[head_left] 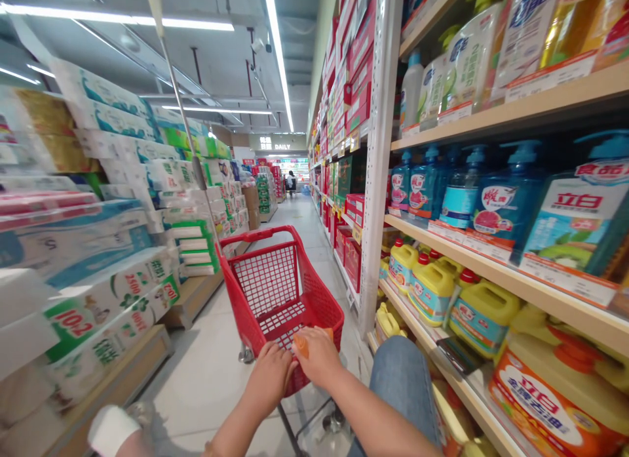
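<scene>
Red plastic mesh-walled shopping cart [314, 280]: located mid-aisle, directly ahead of both hands; far end pointed up the aisle.
Left hand [270, 368]: fingers curled narrow over the cart's near edge; the exact part gripped is covered.
Right hand [317, 352]: closed around a small orange item [302, 345], kind unclear, at the same edge; whether the cart is gripped with it cannot be told.
Tall slim grey pole [197, 172]: seen rising above the cart's left side. Could be snagged on the left stacks if the cart were veered that way.
White-and-green wrapped tissue packs [122, 299]: stacked high along the left, close to the aisle. Likely to be toppled by a clip from cart or pole.
White perforated metal shelf upright [378, 149]: stood just beyond the cart's right side. Could be struck by a right drift, if pushed unevenly by the two hands.
Yellow plastic jugs [430, 293]: shelved low on the right, near a blue denim-clad leg [403, 385]. Might be knocked if the leg were swung outward.
Orange item: could be dropped if the right hand were loosened.
</scene>
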### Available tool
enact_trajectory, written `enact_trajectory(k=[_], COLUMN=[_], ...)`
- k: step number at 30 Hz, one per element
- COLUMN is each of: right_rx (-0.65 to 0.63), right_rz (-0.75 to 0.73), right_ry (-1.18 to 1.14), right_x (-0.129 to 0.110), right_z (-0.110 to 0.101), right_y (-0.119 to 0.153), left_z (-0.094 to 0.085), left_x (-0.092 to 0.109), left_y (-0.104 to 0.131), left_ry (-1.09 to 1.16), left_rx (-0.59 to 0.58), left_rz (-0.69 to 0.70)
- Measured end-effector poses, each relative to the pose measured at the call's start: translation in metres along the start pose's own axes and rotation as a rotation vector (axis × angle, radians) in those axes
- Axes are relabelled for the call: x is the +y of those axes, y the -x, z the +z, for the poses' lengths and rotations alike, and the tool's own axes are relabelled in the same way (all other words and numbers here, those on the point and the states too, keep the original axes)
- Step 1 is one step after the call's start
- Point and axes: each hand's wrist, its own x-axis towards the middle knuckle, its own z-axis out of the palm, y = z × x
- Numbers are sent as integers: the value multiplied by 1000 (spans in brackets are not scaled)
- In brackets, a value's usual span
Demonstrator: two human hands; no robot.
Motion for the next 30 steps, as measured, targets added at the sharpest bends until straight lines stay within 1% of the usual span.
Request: enact_trajectory(k=[3, 5, 6, 8, 10, 12, 13, 14, 16, 19, 21, 23, 26, 28, 30], right_rx=[-13, -1, 8, 21, 11, -16, -27, -33, -28, 7, 33, 27, -3, -10, -10], right_rz=[38, 69, 86, 131, 155, 121, 89, 61, 48, 130, 174, 157, 74, 59, 94], right_ry=[0, 47, 77, 128, 154, 145, 133, 120, 114, 163, 197, 192, 144, 128, 136], right_x=[12, 25, 30, 34, 30, 25, 23, 24, 28, 38, 37, 28, 13, 12, 19], right_z=[-6, -12, -14, -15, -14, -14, -14, -16, -21, -28, -28, -24, -18, -21, -29], right_y=[-3, -7, -10, -14, -15, -12, -10, -8, -5, -8, -10, -8, 4, 11, 13], left_z=[-10, -13, -13, -8, 0, 5, 6, 5, 1, -4, -3, 2, 5, 1, -6], left_x=[-11, -19, -20, -13, 1, 11, 12, 8, -9, -44, -56, -52, -35, -31, -37], left_y=[-3, -5, -7, -11, -16, -20, -21, -21, -22, -23, -26, -29, -32, -33, -34], left_ry=[43, 38, 29, 18, 14, 30, 47, 69, 107, 99, 89, 72, 41, 39, 41], left_rx=[9, 51, 67, 64, 44, 38, 32, 28, 23, 77, 58, 55, 70, 56, 49], left_rz=[73, 87, 82, 75, 60, 60, 83, 114, 179, 111, 65, 22, -23, -3, 20])
